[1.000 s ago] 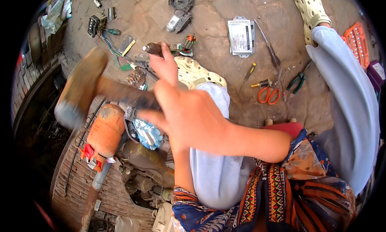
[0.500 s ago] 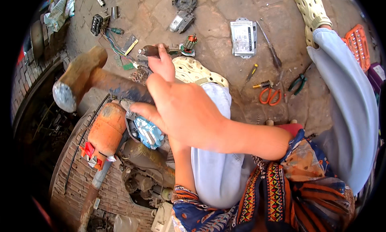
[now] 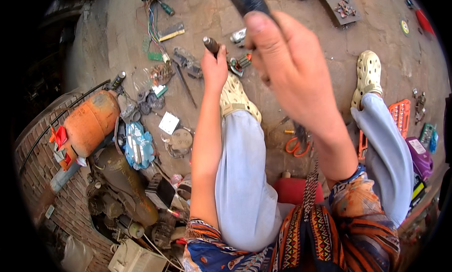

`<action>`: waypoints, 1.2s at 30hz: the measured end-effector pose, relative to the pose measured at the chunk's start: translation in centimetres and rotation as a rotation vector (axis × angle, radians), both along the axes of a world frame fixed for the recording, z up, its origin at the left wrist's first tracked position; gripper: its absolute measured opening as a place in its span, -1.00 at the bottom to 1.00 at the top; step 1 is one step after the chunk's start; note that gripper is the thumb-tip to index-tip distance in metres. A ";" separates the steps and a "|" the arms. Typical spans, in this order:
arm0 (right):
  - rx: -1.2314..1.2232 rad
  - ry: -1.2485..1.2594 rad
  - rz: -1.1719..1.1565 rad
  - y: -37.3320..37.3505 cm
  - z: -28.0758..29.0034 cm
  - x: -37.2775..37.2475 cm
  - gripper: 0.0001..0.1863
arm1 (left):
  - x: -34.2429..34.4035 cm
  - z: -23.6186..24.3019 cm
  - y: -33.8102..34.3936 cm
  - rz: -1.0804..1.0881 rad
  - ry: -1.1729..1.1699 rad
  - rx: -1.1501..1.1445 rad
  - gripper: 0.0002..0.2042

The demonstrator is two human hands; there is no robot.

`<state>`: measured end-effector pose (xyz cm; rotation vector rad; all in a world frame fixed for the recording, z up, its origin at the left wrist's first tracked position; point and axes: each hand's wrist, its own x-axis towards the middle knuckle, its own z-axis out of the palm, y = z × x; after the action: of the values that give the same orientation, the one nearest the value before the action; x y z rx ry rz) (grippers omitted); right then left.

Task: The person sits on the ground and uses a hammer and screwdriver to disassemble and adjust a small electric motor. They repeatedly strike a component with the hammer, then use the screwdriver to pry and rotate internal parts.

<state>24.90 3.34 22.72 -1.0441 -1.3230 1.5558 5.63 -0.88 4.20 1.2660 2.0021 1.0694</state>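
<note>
My right hand (image 3: pixel 299 67) is raised at upper centre, wrapped round the dark handle of a hammer (image 3: pixel 248 0). The hammer's head lies beyond the top edge of the view. Lower down and to the left, my left hand (image 3: pixel 215 67) grips a dark, chisel-like tool (image 3: pixel 211 45) whose bright, blunt end points up. Its working end is hidden behind the fist. Just right of that fist, a small motor rotor (image 3: pixel 241 63) with reddish windings lies on the ground, by the tip of my left cream clog (image 3: pixel 238 100).
An orange gas cylinder (image 3: pixel 94 122) and a blue plastic bag (image 3: pixel 138 147) lie at left. Coloured wires (image 3: pixel 150 24) are at upper left. Orange-handled scissors (image 3: pixel 298 147) are between my legs; an orange tool tray (image 3: pixel 400 115) and purple bottle (image 3: pixel 419 154) stand at right.
My right hand has swung the hammer up and to the right, taking its head out of view. The view has shifted; my left hand still grips the tool, now beside the rotor.
</note>
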 end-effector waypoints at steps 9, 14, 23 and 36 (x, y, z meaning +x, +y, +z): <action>-0.032 -0.564 0.262 -1.2 -8.8 -0.6 -0.45 | 0.9 -0.1 -0.2 0.010 0.044 0.081 -0.85; 0.103 -0.148 0.222 0.6 -1.9 0.1 -0.59 | 0.3 -0.5 0.4 -0.105 0.074 0.088 -0.82; 0.043 -0.470 0.251 -1.1 -6.7 -0.2 -0.48 | 1.0 -0.2 0.2 -0.089 0.063 0.061 -0.83; 0.014 -0.457 0.271 -1.3 -3.5 -0.7 -0.47 | -0.6 -1.4 -0.4 -0.151 -0.118 -0.075 -0.77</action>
<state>24.24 2.04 19.24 -1.3062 -1.8468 1.5504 5.01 -1.31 2.81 1.2630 1.8119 0.9646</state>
